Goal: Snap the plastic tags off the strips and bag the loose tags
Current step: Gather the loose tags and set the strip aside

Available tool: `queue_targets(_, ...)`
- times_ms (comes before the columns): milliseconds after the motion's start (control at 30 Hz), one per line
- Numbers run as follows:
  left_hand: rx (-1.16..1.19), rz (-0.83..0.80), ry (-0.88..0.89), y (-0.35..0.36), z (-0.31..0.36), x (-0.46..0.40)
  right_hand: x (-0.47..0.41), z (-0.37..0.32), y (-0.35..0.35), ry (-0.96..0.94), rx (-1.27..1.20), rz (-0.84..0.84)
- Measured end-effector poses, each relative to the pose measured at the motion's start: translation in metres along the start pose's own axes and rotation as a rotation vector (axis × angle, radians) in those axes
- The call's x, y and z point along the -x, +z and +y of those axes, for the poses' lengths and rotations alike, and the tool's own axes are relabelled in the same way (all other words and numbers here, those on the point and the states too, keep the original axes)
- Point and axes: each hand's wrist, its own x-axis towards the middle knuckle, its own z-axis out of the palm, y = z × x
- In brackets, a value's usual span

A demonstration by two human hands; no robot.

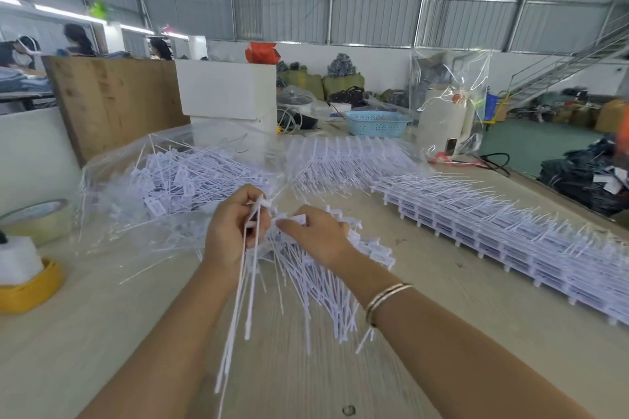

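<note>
My left hand (235, 228) grips a small bunch of loose white plastic tags (250, 286) whose long tails hang down toward me. Just to its right, my right hand (315, 235) pinches the head of a tag on a white strip of tags (340, 269), which fans out under that hand across the table. A clear plastic bag (136, 187) lies open at the left, holding a heap of loose tags (183, 180). A long stack of full tag strips (493, 231) runs along the table's right side.
On the wooden table (102, 333) a tape roll (37, 219) and a yellow holder with white foam (25, 282) sit at the left edge. At the back stand a blue basket (376, 124), a white box (228, 90) and a bagged white appliance (446, 119). People work at the far left.
</note>
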Motion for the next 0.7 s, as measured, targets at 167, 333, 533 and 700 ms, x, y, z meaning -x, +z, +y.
queue_targets(167, -0.234, 0.097, 0.052, -0.006, -0.007, -0.002, -0.014, -0.004, 0.022, -0.04, 0.281, 0.273)
queue_targets(333, -0.609, -0.073, 0.158, -0.007, -0.013, 0.001, 0.008, -0.001, 0.003, -0.185, -0.463, 0.202)
queue_targets(533, -0.833, -0.243, 0.154, 0.007, -0.025, 0.012, 0.033, 0.014, -0.023, -0.14, -0.43, -0.152)
queue_targets(700, -1.062, -0.328, 0.063, 0.006, -0.032, 0.009, 0.048, 0.033, -0.038, -0.191, -0.504, -0.123)
